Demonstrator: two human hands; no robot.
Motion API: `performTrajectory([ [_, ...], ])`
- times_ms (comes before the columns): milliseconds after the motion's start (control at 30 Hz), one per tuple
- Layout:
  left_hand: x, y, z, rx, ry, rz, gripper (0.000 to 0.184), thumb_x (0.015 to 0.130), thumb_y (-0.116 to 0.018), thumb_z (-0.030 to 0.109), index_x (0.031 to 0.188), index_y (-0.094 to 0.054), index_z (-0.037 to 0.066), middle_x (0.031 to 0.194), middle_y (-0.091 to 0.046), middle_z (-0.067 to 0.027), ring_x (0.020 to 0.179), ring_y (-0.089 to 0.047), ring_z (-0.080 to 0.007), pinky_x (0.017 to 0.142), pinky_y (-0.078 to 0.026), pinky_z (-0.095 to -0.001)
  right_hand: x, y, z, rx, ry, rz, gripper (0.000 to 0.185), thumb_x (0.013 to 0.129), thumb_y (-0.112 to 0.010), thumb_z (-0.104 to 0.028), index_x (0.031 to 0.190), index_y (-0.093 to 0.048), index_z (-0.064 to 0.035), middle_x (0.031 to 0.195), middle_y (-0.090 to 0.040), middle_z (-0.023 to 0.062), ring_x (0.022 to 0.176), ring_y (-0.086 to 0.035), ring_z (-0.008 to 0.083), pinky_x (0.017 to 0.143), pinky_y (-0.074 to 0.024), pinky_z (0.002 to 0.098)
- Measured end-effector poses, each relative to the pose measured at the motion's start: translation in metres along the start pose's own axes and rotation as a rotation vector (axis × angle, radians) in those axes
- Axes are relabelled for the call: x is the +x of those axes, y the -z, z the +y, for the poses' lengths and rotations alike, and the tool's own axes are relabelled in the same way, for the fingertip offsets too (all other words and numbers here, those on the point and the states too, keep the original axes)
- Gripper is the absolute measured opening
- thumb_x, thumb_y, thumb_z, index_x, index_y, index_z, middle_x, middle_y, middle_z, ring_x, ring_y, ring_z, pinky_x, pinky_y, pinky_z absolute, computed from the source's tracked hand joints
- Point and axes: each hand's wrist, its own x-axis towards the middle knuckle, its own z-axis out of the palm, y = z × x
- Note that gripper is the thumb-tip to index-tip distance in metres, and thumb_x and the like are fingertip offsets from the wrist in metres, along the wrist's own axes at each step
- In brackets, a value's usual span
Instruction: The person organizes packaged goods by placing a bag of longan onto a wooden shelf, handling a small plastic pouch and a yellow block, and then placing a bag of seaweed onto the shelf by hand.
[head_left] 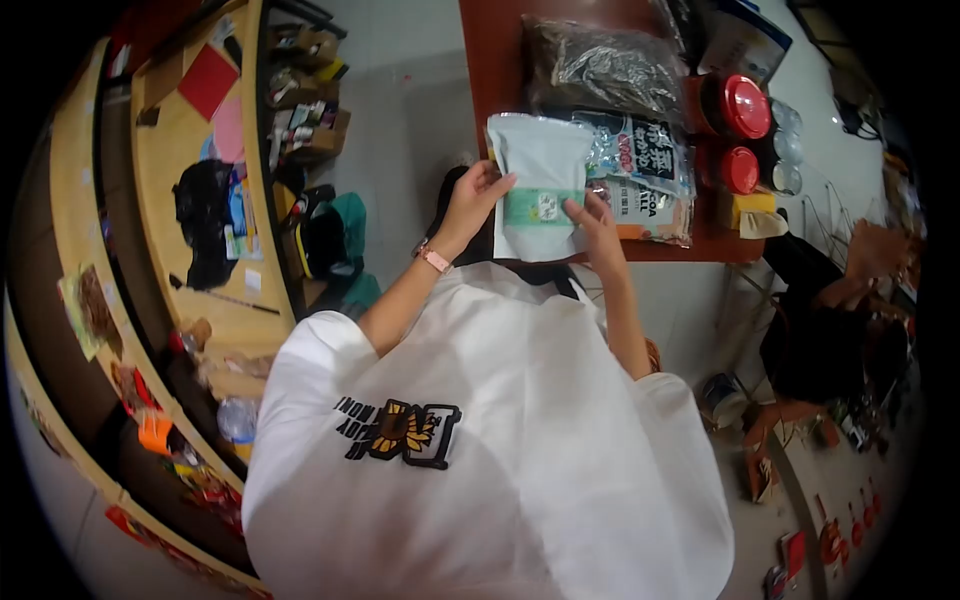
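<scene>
Upright in front of my chest is a white pouch (540,155) with a pale green label, held at the near edge of the red-brown table (490,60). My left hand (480,195) grips its left side, thumb on the front. On the right side my right hand (597,222) pinches the pouch near the label. Right behind it lie a dark blue packet (640,150) with large white characters and a light packet (655,215) lettered "COA" and "ALL", both partly covered. A large clear bag of dark dried stuff (605,65) rests farther back.
Red-lidded jars (742,107) and clear bottles (787,135) stand at the table's right. A yellow box (752,215) sits by its right corner. To my left are wooden shelves (160,90) with a black plastic bag (205,220) and packets. A person (830,340) is at the far right.
</scene>
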Motion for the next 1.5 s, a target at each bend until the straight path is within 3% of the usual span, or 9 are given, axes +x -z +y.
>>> performTrajectory([
  [233,-0.059,-0.039,0.046,0.109,0.237,0.081,0.048,0.084,-0.057,0.038,0.105,-0.052,-0.006,0.096,-0.058,-0.0082,0.088,-0.052,-0.0108,0.078,-0.041,-0.0235,0.001,-0.008,-0.05,-0.016,-0.19,-0.273,0.046,0.083,-0.059,-0.021,0.122,-0.045,-0.001,0.11,-0.055,0.0079,0.099,-0.051,0.0134,0.087,-0.0378,0.0256],
  [633,-0.184,-0.021,-0.012,-0.006,-0.056,0.485,0.033,0.083,-0.061,0.024,0.099,-0.059,-0.004,0.091,-0.062,-0.0053,0.08,-0.056,-0.0081,0.069,-0.045,-0.0231,-0.036,-0.097,-0.042,-0.331,-0.342,-0.749,0.051,0.083,-0.057,-0.021,0.126,-0.038,-0.0019,0.118,-0.05,0.0089,0.106,-0.048,0.0157,0.091,-0.0358,0.0273],
  [767,-0.257,-0.022,-0.034,-0.116,-0.298,0.839,0.036,0.079,-0.064,0.032,0.079,-0.063,-0.003,0.064,-0.058,-0.0015,0.057,-0.049,-0.0062,0.052,-0.042,-0.0253,-0.054,-0.143,0.017,-0.456,-0.645,-0.983,0.053,0.081,-0.061,-0.028,0.122,-0.041,0.0,0.114,-0.053,0.0107,0.102,-0.052,0.0181,0.088,-0.0411,0.0304],
  [900,-0.357,-0.003,-0.108,0.005,0.025,0.941,0.034,0.08,-0.063,0.031,0.087,-0.062,-0.002,0.068,-0.058,0.0001,0.063,-0.049,-0.0074,0.055,-0.041,-0.026,-0.118,-0.192,0.101,-0.704,-0.829,-1.166,0.052,0.077,-0.065,-0.028,0.116,-0.048,0.0027,0.107,-0.057,0.0098,0.097,-0.056,0.0186,0.084,-0.0441,0.0309],
  [967,-0.38,-0.01,-0.152,-0.248,-0.34,1.24,0.033,0.082,-0.061,0.03,0.083,-0.062,-0.002,0.069,-0.058,-0.0019,0.065,-0.05,-0.0074,0.055,-0.04,-0.0274,-0.148,-0.207,0.154,-0.832,-0.768,-1.166,0.049,0.076,-0.067,-0.026,0.112,-0.051,0.003,0.104,-0.059,0.0098,0.093,-0.057,0.0185,0.081,-0.0453,0.0301],
  [1100,-0.465,-0.019,-0.237,-0.47,-0.105,1.255,0.032,0.082,-0.06,0.028,0.09,-0.06,-0.003,0.081,-0.061,-0.0097,0.072,-0.053,-0.0098,0.061,-0.042,-0.0262,-0.218,-0.225,0.227,-1.016,-0.94,-1.278,0.049,0.075,-0.068,-0.023,0.113,-0.051,0.0035,0.105,-0.059,0.0106,0.097,-0.055,0.0194,0.084,-0.0431,0.0308],
  [1133,-0.472,-0.026,-0.262,-0.046,-0.117,1.437,0.036,0.081,-0.06,0.032,0.088,-0.061,-0.003,0.074,-0.061,-0.0125,0.069,-0.055,-0.0136,0.06,-0.042,-0.0279,-0.231,-0.228,0.238,-1.051,-0.879,-1.365,0.048,0.075,-0.068,-0.023,0.112,-0.052,0.0036,0.106,-0.059,0.0105,0.098,-0.055,0.019,0.085,-0.0421,0.0303],
  [1233,-0.497,-0.037,-0.288,-0.504,-0.068,1.452,0.033,0.081,-0.062,0.031,0.093,-0.062,0.0,0.081,-0.06,-0.0019,0.075,-0.052,-0.0095,0.069,-0.041,-0.0235,-0.262,-0.233,0.271,-1.094,-0.795,-1.519,0.045,0.076,-0.067,-0.023,0.11,-0.054,0.0035,0.105,-0.059,0.0095,0.097,-0.054,0.017,0.085,-0.0403,0.0291],
  [1500,-0.555,-0.019,-0.319,-0.454,0.038,1.49,0.043,0.079,-0.062,0.036,0.099,-0.06,-0.002,0.088,-0.062,-0.0079,0.081,-0.055,-0.0134,0.073,-0.044,-0.0281,-0.314,-0.257,0.328,-1.301,-0.655,-1.56,0.045,0.075,-0.067,-0.025,0.11,-0.054,0.0006,0.102,-0.06,0.008,0.093,-0.055,0.0162,0.084,-0.0413,0.0291],
])
